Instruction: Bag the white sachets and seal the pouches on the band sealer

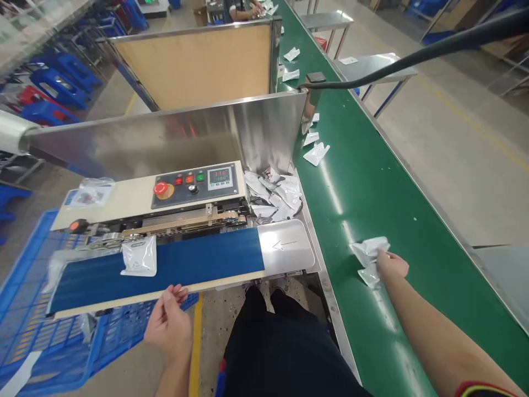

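Over the green conveyor, my right hand point(392, 267) is closed on a white pouch point(372, 249). A second white pouch point(369, 275) lies just below it, touching or overlapping it. My left hand point(170, 318) hovers at the near edge of the blue belt point(206, 253), its thumb and fingers curled together with nothing visible in them. A white pouch point(139, 257) is on that belt, its top edge at the sealing machine's point(190, 190) drive band. More pouches point(276, 196) are heaped beside the machine, behind the metal infeed plate point(287, 245) marked with an arrow.
Loose pouches point(316, 154) lie farther up the green conveyor point(351, 187). A metal partition point(165, 132) stands behind the machine, and a black cable point(392, 69) crosses above the conveyor. Below the belt's left end is a blue basket point(82, 375). Another person point(243, 11) works far back.
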The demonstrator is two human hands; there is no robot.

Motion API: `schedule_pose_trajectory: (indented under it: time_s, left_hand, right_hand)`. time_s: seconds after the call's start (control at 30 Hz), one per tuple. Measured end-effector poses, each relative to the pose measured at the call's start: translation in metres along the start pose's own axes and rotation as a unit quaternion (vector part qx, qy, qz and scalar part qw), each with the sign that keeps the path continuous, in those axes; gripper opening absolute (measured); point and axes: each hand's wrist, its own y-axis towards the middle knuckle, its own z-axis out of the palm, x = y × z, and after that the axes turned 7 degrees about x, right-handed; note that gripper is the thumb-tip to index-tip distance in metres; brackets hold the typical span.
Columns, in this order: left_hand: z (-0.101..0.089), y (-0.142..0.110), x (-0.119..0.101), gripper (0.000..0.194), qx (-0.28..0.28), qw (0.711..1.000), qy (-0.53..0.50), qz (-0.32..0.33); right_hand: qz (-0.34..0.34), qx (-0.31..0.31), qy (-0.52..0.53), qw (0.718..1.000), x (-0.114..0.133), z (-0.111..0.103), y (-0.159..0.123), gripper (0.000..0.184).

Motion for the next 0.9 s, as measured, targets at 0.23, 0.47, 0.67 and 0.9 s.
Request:
schedule_pose_trajectory:
  time_s: [0.23, 0.47, 0.67, 0.9]
  left_hand:
    - [0.046, -0.051, -0.043, 0.036, 0.214, 0.973, 0.010, 0.081]
    - [0.130, -0.064, -0.090, 0.045, 0.456, 0.881, -0.104, 0.074]
    - [0.156, -0.038, -0.056, 0.062, 0.437, 0.897, -0.065, -0.014]
    - [0.159, -0.004, -0.044, 0.058, 0.335, 0.932, -0.060, -0.122]
  right_hand:
    - [-0.256, 0.071, 0.086, 0.960, 0.116, -0.032, -0.117, 0.048]
    - [-0.380, 0.329, 0.165, 0.848, 0.208, -0.048, -0.217, 0.054]
    - [-0.208, 0.468, 0.147, 0.846, 0.231, 0.001, -0.212, 0.060]
    - [-0.163, 0.523, 0.101, 0.831, 0.293, 0.052, -0.210, 0.052]
